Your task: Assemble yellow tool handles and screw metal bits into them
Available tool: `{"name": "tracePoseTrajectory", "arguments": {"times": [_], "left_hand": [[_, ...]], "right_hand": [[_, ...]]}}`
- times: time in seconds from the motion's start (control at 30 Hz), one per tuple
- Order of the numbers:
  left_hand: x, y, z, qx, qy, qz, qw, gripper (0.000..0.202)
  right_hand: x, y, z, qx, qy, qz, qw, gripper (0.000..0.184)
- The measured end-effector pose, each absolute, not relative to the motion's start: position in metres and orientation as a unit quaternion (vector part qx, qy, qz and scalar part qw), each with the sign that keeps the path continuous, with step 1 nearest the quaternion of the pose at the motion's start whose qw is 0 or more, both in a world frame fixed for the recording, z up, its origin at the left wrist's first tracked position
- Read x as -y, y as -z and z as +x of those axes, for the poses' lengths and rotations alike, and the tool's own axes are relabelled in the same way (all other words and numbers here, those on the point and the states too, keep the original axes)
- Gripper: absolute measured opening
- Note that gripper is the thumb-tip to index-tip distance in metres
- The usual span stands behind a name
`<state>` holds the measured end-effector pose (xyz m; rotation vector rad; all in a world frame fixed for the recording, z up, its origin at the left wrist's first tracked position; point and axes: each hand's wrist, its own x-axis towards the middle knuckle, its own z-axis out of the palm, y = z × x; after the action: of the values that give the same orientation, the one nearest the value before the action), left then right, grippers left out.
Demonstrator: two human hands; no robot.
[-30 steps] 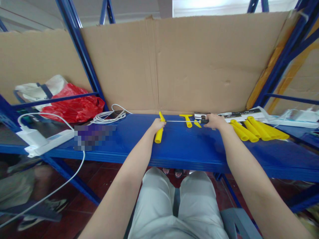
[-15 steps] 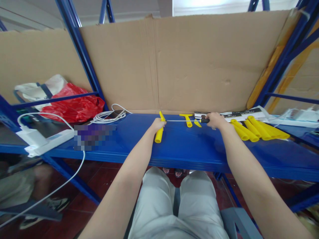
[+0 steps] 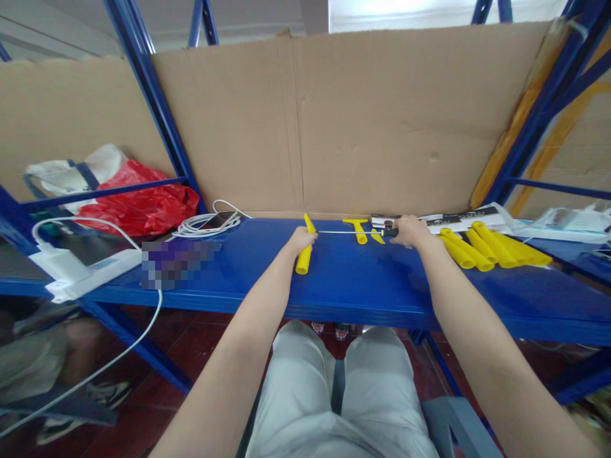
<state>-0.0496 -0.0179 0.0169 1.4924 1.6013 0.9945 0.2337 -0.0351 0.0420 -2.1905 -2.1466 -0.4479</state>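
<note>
My left hand [image 3: 304, 237] is closed around a yellow T-shaped handle [image 3: 303, 261], whose tubular end points toward me. My right hand [image 3: 409, 230] grips the black grip of a long screwdriver [image 3: 351, 233]. Its thin shaft runs level to the left and meets the yellow handle beside my left fingers; the tip itself is hidden there. Behind the shaft lies a second yellow T-shaped piece [image 3: 361, 236] on the blue shelf [image 3: 353, 280]. Near the screwdriver's grip rests a small flat yellow piece [image 3: 377, 236].
Several yellow tubular handles [image 3: 496, 248] lie in a row at the right, by a printed white package [image 3: 470, 220]. Coiled white cable [image 3: 207, 224], a power strip [image 3: 102, 270] and a red plastic bag [image 3: 143, 197] are at the left. A cardboard sheet [image 3: 382, 127] stands behind.
Almost nothing differs. Both hands keep their holds and the screwdriver stays at the yellow handle; the whole view has shifted very slightly.
</note>
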Motion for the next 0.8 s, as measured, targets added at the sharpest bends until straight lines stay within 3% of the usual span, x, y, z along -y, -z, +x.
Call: {"name": "tracePoseTrajectory", "arguments": {"times": [0.33,0.6,0.8], "left_hand": [[0.0208,-0.0182,-0.0478,-0.617,-0.394,0.575,0.366,0.029],[0.0172,-0.0167,-0.0494,-0.621,-0.388,0.576,0.363,0.021],[0.0155,-0.0151,-0.0495,-0.620,-0.388,0.578,0.362,0.017]], "right_hand": [[0.0389,-0.0467,0.2303,0.687,0.119,-0.716,0.026,0.034],[0.0437,-0.0515,0.2290,0.691,0.068,-0.719,0.023,0.034],[0.0361,-0.0478,0.2356,0.694,0.104,-0.711,0.041,0.035]]}}
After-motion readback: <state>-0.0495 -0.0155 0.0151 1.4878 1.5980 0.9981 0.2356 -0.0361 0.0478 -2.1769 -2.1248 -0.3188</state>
